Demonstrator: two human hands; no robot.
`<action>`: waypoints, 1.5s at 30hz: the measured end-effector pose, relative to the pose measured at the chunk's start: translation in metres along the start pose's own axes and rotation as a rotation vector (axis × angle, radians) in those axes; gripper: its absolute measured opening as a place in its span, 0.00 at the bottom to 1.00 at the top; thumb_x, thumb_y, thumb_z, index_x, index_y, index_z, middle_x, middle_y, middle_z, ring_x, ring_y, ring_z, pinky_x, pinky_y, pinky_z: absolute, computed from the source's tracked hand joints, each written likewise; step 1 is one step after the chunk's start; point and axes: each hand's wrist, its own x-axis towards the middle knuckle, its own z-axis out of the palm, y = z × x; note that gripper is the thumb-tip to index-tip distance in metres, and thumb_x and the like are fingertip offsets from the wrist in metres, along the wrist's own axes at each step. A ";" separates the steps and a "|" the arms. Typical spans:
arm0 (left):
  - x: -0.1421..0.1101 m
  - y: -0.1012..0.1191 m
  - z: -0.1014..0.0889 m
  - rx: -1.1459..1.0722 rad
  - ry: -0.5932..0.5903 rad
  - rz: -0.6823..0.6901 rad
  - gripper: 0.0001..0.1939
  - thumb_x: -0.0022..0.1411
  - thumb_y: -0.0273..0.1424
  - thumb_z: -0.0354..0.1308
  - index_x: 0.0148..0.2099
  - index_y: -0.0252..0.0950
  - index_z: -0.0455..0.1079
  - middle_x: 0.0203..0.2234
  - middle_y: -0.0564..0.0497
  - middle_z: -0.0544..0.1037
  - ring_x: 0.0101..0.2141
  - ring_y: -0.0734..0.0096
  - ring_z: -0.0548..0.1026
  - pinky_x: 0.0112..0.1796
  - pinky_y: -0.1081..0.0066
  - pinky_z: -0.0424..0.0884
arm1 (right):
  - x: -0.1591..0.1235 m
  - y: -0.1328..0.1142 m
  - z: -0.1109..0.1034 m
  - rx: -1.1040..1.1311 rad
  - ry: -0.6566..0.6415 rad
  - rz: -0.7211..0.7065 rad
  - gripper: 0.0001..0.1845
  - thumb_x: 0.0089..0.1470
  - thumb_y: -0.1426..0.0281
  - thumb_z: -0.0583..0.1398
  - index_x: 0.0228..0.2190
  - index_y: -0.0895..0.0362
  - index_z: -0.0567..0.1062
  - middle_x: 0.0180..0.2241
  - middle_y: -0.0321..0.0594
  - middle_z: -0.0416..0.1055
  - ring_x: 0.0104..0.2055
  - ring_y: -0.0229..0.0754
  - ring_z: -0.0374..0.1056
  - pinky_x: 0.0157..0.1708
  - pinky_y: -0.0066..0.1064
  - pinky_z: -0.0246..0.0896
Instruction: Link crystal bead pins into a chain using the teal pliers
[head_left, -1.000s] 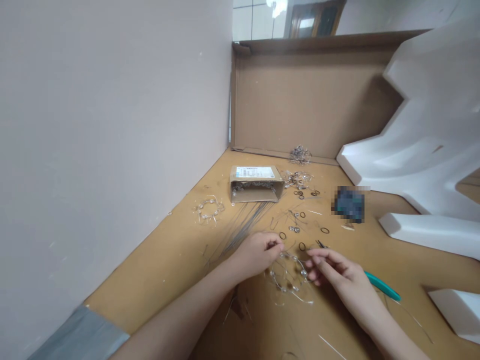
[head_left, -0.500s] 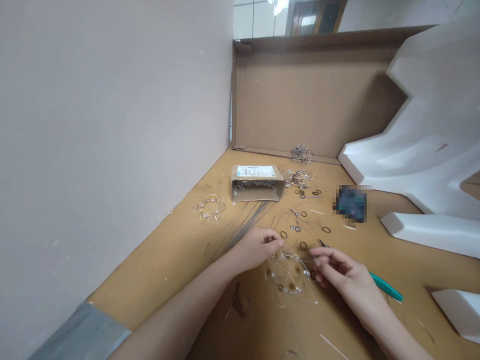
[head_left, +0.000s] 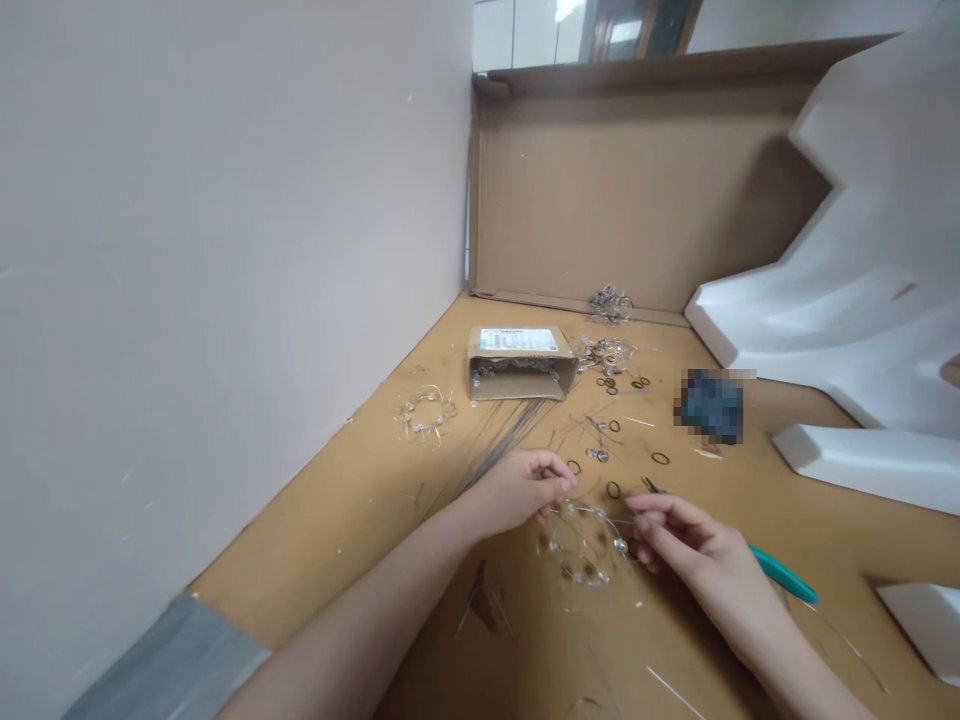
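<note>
A ring of thin wire strung with clear beads is held up between my hands. My left hand is closed at its upper left, thumb and fingers pinching the wire. On the other side, my right hand pinches a fine wire near the ring's right edge; the exact grip point is hidden by the fingers. Black rings lie just beyond the beaded ring. Under and behind my right hand rests a green-handled hand tool, its dark pointed tips showing past my fingers.
An open cardboard box holds clear beads. Straight wires lie before it. A second beaded wire ring sits left; wire tangles lie behind. A pixelated dark object and white foam stand right. A pale wall borders the left.
The beaded ring has turned slightly between my hands, and the wire end at its lower right has swung out of sight. Both hands keep their pinch. The whole view has shifted slightly.
</note>
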 end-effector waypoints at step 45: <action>0.005 -0.017 -0.001 0.678 0.227 0.297 0.11 0.59 0.29 0.46 0.32 0.35 0.69 0.27 0.52 0.73 0.29 0.72 0.69 0.31 0.75 0.61 | 0.069 -0.031 -0.049 -1.229 0.004 -0.105 0.10 0.54 0.68 0.55 0.33 0.55 0.76 0.35 0.44 0.74 0.39 0.47 0.69 0.36 0.37 0.61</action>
